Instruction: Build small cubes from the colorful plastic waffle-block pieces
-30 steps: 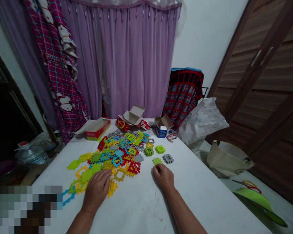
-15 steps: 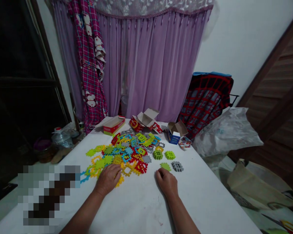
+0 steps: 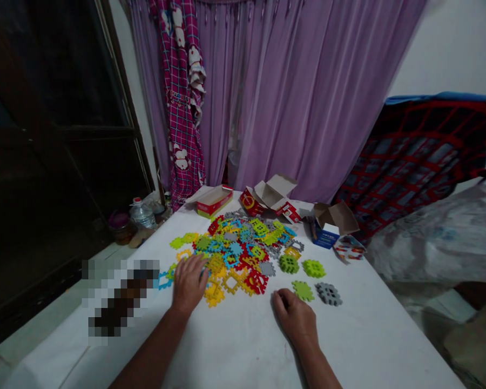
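Note:
My left hand (image 3: 189,281) lies over the left front edge of a pile of colourful plastic interlocking tiles (image 3: 235,248), its fingers stretched out over green, blue and yellow ones. No tile shows in its grip. On the white tabletop to the right, my right hand (image 3: 297,314) rests curled, with no tile sticking out of it. Just beyond its knuckles lies a flat green tile (image 3: 303,290). A grey block of joined tiles (image 3: 328,293) and two green blocks, one darker (image 3: 289,263) and one brighter (image 3: 314,268), sit close by.
Opened cardboard boxes stand along the back: a red and green one (image 3: 214,202), a red one (image 3: 269,197) and a blue one (image 3: 326,235). A crumpled printed packet (image 3: 349,247) lies at the right edge. Left of the table, a pixelated patch (image 3: 123,302) hides what is there.
The view has turned and shifted, so the table appears further left and closer. My left hand has moved leftward along the pile and its fingers are more spread. My right hand remains curled.

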Demonstrator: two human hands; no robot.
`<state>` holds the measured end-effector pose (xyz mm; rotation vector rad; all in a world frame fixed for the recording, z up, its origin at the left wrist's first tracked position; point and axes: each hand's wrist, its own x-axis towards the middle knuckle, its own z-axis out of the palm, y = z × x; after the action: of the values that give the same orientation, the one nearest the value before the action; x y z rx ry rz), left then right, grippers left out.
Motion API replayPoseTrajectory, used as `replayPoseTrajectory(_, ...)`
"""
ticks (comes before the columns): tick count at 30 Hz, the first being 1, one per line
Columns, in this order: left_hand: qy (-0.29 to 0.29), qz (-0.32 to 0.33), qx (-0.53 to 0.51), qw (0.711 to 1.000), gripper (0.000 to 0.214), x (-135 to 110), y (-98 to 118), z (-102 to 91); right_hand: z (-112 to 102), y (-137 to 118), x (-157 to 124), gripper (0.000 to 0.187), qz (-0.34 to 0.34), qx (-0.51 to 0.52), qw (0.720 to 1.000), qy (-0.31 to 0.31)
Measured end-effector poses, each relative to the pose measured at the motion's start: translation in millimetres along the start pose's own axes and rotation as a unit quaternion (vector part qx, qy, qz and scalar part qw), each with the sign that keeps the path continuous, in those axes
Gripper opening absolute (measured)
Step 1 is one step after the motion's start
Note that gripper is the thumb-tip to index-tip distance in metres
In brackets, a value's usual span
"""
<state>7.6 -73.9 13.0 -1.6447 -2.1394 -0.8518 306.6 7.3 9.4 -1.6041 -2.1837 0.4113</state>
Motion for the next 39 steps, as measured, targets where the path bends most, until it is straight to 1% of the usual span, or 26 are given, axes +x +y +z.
replayPoseTrajectory(2,-0.009,-0.094,0.061,0.994,0.047,2.0,-4.1,0.9,1.0,1.1,-0.2,0.038,-0.001,-0.003,1.0,0.004)
replayPoseTrajectory(3,-0.031,-0.125,0.079,0.989,0.052,3.1,-4.4,2.4,1.2,1.2,-0.4,0.038,-0.003,-0.006,1.0,0.005)
replayPoseTrajectory(4,-0.06,-0.14,0.085,0.985,0.055,4.3,-3.1,4.7,1.2,1.1,-0.5,0.038,-0.004,-0.01,1.0,0.004)
replayPoseTrajectory(5,-0.09,-0.14,0.082,0.983,0.057,5.5,0.3,7.8,1.0,0.9,-0.6,0.038,-0.007,-0.012,1.0,0.002)
replayPoseTrajectory(7,-0.135,-0.11,0.063,0.983,0.057,8.0,12.3,15.3,0.7,0.8,-0.7,0.038,-0.01,-0.015,1.0,0.0)
replayPoseTrajectory(9,-0.158,-0.08,0.042,0.983,0.058,11.4,28.3,23.0,0.8,1.3,-0.7,0.038,-0.011,-0.018,1.0,0.003)
replayPoseTrajectory(11,-0.179,-0.084,0.019,0.98,0.059,17.0,41.3,28.1,1.4,2.3,-0.6,0.038,-0.012,-0.022,1.0,0.005)
replayPoseTrajectory(13,-0.169,-0.078,-0.002,0.983,0.056,26.8,44.1,28.3,2.4,3.4,-0.4,0.038,-0.009,-0.024,1.0,0.006)
replayPoseTrajectory(15,-0.14,-0.048,-0.017,0.989,0.052,41.6,32.8,23.4,3.4,3.8,-0.1,0.038,-0.003,-0.027,1.0,0.007)
replayPoseTrajectory(16,-0.128,-0.043,-0.021,0.991,0.051,50.7,22.2,19.8,3.7,3.7,0.0,0.038,0.0,-0.032,0.999,0.009)
replayPoseTrajectory(17,-0.119,-0.056,-0.015,0.991,0.05,60.5,9.3,16.1,3.9,3.4,0.1,0.038,0.003,-0.038,0.999,0.01)
replayPoseTrajectory(18,-0.113,-0.091,0.004,0.989,0.05,70.5,-4.8,13.0,3.9,2.9,0.2,0.037,0.004,-0.044,0.999,0.009)
replayPoseTrajectory(19,-0.113,-0.14,0.028,0.983,0.052,80.2,-18.8,11.0,3.8,2.3,0.1,0.037,0.005,-0.049,0.999,0.008)
replayPoseTrajectory(21,-0.148,-0.245,0.05,0.957,0.063,96.8,-41.3,11.7,3.2,0.6,-0.1,0.036,0.005,-0.055,0.998,0.009)
replayPoseTrajectory(22,-0.173,-0.276,0.045,0.944,0.066,103.0,-47.7,14.4,2.8,-0.3,-0.3,0.036,0.005,-0.058,0.998,0.011)
replayPoseTrajectory(23,-0.186,-0.277,0.039,0.942,0.066,107.5,-50.3,18.2,2.3,-1.3,-0.5,0.036,0.007,-0.061,0.998,0.014)
replayPoseTrajectory(25,-0.203,-0.253,0.02,0.946,0.063,111.9,-44.4,27.0,1.4,-3.3,-0.8,0.036,0.012,-0.066,0.998,0.018)
replayPoseTrajectory(27,-0.208,-0.219,0.0,0.953,0.061,111.3,-28.4,33.6,0.5,-5.5,-0.9,0.035,0.019,-0.074,0.997,0.014)
replayPoseTrajectory(29,-0.202,-0.183,-0.018,0.962,0.058,108.2,-9.3,35.6,-0.2,-8.0,-0.9,0.034,0.027,-0.082,0.996,0.015)
replayPoseTrajectory(32,-0.185,-0.128,-0.042,0.973,0.049,101.1,15.5,30.9,-0.9,-12.1,-1.2,0.033,0.038,-0.091,0.995,0.025)
replayPoseTrajectory(35,-0.176,-0.076,-0.069,0.979,0.042,88.6,34.7,22.9,-1.4,-15.3,-1.6,0.032,0.043,-0.092,0.994,0.03)
replayPoseTrajectory(37,-0.184,-0.03,-0.09,0.978,0.036,74.3,45.2,18.4,-1.7,-16.4,-1.7,0.031,0.043,-0.091,0.994,0.032)
replayPoseTrajectory(39,-0.196,0.036,-0.125,0.972,0.032,55.3,52.2,15.0,-1.9,-16.8,-1.8,0.03,0.045,-0.087,0.995,0.034)
